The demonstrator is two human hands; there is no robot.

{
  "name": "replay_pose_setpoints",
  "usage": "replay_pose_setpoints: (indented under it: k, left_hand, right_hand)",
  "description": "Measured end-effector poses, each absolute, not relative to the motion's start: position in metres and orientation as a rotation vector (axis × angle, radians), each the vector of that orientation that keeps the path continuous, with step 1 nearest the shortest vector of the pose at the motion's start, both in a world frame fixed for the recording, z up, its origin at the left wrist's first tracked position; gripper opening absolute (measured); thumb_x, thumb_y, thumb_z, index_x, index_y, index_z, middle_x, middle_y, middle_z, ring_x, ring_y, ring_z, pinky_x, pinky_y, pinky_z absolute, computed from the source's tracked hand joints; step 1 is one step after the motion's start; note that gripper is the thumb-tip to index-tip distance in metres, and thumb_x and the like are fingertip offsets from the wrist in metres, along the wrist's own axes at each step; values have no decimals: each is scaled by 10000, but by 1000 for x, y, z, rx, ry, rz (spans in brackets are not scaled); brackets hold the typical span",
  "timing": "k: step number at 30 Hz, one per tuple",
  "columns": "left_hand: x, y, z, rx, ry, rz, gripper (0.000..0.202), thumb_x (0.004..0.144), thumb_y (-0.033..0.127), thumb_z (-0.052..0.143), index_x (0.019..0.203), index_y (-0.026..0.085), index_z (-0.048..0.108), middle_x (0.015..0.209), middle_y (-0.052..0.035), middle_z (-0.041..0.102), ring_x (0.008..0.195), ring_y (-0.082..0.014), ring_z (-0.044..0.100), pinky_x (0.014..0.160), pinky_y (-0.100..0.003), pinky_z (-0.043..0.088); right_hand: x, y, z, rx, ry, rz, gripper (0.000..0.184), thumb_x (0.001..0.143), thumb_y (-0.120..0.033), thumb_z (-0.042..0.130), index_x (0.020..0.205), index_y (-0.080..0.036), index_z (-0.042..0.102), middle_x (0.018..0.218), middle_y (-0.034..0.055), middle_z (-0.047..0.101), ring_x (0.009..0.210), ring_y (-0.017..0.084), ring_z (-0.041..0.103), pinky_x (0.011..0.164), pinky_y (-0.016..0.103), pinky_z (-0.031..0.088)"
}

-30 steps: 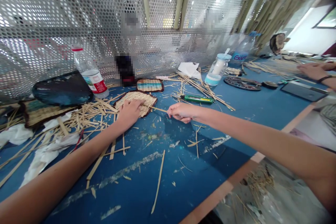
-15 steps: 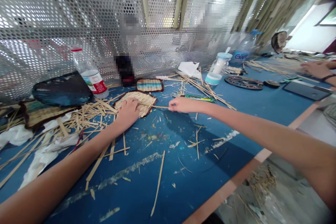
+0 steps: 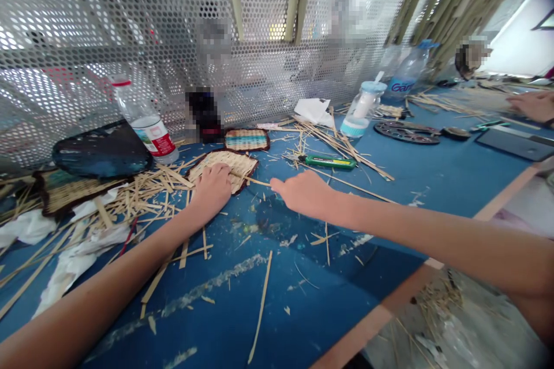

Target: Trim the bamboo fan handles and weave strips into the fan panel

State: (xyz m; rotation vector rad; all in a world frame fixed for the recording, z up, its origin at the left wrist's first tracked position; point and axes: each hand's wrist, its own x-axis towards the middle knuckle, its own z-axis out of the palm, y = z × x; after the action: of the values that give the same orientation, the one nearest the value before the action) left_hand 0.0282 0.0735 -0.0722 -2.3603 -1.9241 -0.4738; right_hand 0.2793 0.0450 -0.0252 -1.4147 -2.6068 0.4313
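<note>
A pale woven bamboo panel [image 3: 212,157] with a dark brown rim lies on the blue table. My left hand [image 3: 213,185] rests on its near part, fingers laid over the weave and pressing it down. From the panel's right side a thin bamboo strip [image 3: 258,183] runs to my right hand [image 3: 303,191], whose thumb and forefinger pinch it just above the table. A green-handled tool like pliers [image 3: 331,162] lies beyond the right hand. Just behind the panel sits a smaller woven piece [image 3: 246,140] with a blue band.
Loose bamboo strips [image 3: 167,184] heap at the left, near crumpled white tissue [image 3: 64,265]. A red-capped bottle [image 3: 151,132] leans by the perforated metal screen [image 3: 268,81]. Toward the right stand a blue-lidded jar [image 3: 362,109] and a paint palette [image 3: 407,132]. Another person's hand [image 3: 534,105] shows far right.
My right hand has come nearer to me and slightly left, swinging the strip's pinched end nearer. The green-handled tool is now fully uncovered. My left hand stays on the panel.
</note>
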Motion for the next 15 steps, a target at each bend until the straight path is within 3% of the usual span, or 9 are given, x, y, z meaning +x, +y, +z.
replay_pose_setpoints:
  k: [4, 8, 12, 15]
  left_hand:
    - [26, 75, -68, -2392, -1924, -565, 351, 950, 241, 425, 1266, 150, 549, 1338, -123, 541, 1267, -273, 463, 1076, -514, 349]
    - [20, 78, -45, -2386, -1949, -681, 425, 906, 273, 435, 1303, 167, 540, 1331, -110, 560, 1268, -261, 478, 1100, -446, 359]
    - [2, 94, -10, -2277, -2002, -845, 377, 896, 277, 473, 1239, 173, 590, 1297, -88, 577, 1256, -251, 480, 1111, -413, 344]
    - [-18, 119, 11, -2188, -2098, -948, 285, 941, 272, 496, 1161, 135, 614, 1224, -99, 613, 1189, -233, 539, 1056, -433, 403]
  right_hand:
    - [287, 57, -27, -1406, -2549, 597, 273, 936, -328, 416, 865, -173, 629, 747, 65, 645, 638, 150, 527, 568, 274, 302]
    - [303, 69, -18, -1381, -2456, 726, 298, 933, -359, 412, 883, -178, 643, 760, 30, 662, 613, 121, 536, 565, 251, 353]
    - [325, 60, 4, -1405, -2334, 570, 298, 933, -372, 428, 935, -182, 658, 801, 42, 671, 664, 139, 537, 621, 278, 363]
    - [342, 41, 27, -1471, -2294, 448, 291, 933, -408, 446, 924, -214, 662, 713, 18, 649, 590, 138, 511, 576, 288, 327]
